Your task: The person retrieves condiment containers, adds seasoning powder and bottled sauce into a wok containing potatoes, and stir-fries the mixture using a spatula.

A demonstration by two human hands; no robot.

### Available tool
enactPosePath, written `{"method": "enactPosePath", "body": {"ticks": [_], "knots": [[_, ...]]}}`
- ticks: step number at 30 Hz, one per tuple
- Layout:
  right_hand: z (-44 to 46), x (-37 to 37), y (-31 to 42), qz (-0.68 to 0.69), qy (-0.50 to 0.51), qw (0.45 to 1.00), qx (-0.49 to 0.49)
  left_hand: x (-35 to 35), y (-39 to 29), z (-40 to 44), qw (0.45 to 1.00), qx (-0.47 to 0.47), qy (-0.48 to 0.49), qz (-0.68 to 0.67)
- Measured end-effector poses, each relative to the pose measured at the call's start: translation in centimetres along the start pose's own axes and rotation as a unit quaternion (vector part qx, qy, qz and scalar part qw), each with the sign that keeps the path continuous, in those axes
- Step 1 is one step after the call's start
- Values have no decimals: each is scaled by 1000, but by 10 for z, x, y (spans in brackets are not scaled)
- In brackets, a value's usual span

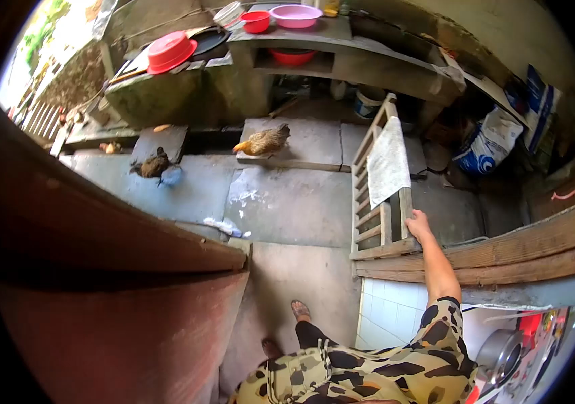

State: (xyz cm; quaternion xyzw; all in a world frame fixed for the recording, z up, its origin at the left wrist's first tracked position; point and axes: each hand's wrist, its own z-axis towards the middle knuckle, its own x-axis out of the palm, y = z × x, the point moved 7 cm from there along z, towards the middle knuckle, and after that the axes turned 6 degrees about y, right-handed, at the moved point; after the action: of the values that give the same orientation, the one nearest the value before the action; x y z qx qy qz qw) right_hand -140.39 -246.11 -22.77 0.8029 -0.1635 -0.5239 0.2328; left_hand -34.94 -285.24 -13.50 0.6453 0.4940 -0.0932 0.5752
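My right hand point(419, 224) is closed around the edge of a slatted wooden gate point(386, 225), with my arm stretched out ahead. The gate stands swung outward at the doorway. A pale, worn cloth point(388, 161) hangs over its upper part, a little beyond my fingers. My left hand is out of view. Below, my sandalled foot point(301, 310) rests on the concrete floor of the doorway.
A brown hen point(264, 141) stands on a slab ahead, and a darker chicken point(153, 165) is at the left. Red basins point(171, 52) and a pink basin point(296, 16) sit on concrete counters. A white-and-blue sack point(490, 141) lies right; a metal pot point(500, 355) stands inside.
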Motion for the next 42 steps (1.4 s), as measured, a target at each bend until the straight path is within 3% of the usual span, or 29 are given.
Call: {"method": "enactPosePath", "body": {"ticks": [4,6,7,8,11,15,17,23,27,28,30,31,32,33,34,35,36,37,38,40,41,42], "knots": [[6,12,61,-224,114,968,24,31,18,18,981,30,101,165],[-13,19,123,-248,24,968,12,50,30,24,958,52,146,240],[-3,40,140,-231,27,972,-40,59,34,24,948,62,167,266],[22,78,140,-188,-29,966,-175,66,38,24,938,69,183,286],[-30,143,219,-240,93,955,-149,82,47,25,921,83,214,315],[-94,200,230,-296,115,920,-231,103,51,28,911,72,243,326],[-119,214,215,-311,168,896,-269,109,52,34,915,58,244,315],[-184,219,199,-363,186,856,-317,124,49,52,947,-9,228,228],[-189,216,196,-329,135,876,-326,136,27,63,988,-57,136,44],[-190,216,196,-337,208,886,-240,143,4,68,999,32,3,-28],[-200,214,195,-360,121,893,-240,148,-78,37,942,216,85,-243],[-208,213,191,-373,78,895,-234,152,-119,16,847,273,203,-408],[-222,215,192,-413,91,885,-193,137,-154,-15,718,276,331,-547],[-249,217,195,-400,40,886,-230,110,-178,-47,607,271,418,-619],[-258,239,180,-325,73,898,-287,85,-194,-73,532,278,471,-646],[-290,258,162,-341,-79,839,-417,60,-216,-89,591,336,476,-557],[-306,282,133,-200,89,922,-321,55,-243,-89,602,413,476,-491],[-370,268,127,-182,311,922,-144,56,-265,-93,604,491,473,-413],[-389,331,71,-151,413,889,-129,74,-287,-76,615,495,485,-377],[-479,371,-9,-243,329,888,-209,84,-321,-54,644,501,486,-313],[-535,326,-2,-358,307,871,-141,84,-326,-49,666,506,469,-282],[-556,351,-47,-289,355,875,-156,82,-329,-46,690,512,446,-252]]}}
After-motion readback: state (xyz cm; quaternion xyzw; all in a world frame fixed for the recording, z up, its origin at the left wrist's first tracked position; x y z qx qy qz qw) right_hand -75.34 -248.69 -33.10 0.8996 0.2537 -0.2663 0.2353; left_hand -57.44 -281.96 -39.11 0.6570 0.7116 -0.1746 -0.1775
